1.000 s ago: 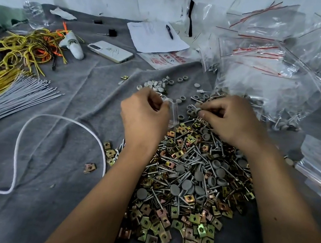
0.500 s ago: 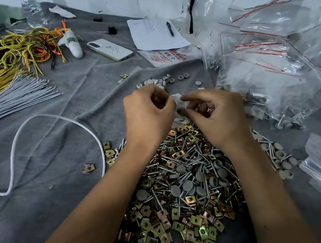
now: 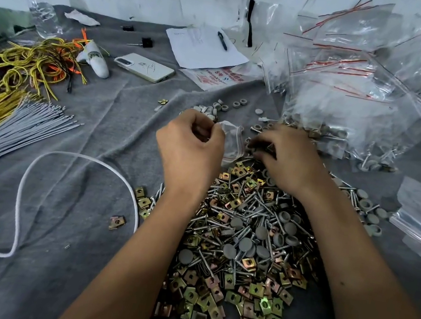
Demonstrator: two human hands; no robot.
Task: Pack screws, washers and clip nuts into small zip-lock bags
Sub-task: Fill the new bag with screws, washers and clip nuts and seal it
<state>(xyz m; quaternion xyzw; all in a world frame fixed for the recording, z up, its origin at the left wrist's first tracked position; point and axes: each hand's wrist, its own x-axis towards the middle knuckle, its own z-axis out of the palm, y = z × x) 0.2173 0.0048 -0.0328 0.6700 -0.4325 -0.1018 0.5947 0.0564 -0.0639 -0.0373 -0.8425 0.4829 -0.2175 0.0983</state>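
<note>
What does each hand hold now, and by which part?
The left hand pinches a small zip-lock bag at its open top edge. What the right hand holds cannot be told.

Far across the grey cloth, a white plastic packet (image 3: pixel 217 79) is peeking out from under a sheet of paper (image 3: pixel 205 48), showing red print; only scraps such as "5" and "100" are coming through, the rest staying blurred. The sheet's own lines are too faint to read. The phone (image 3: pixel 144 67) beside it is showing a dark scribble, not legible.
</note>
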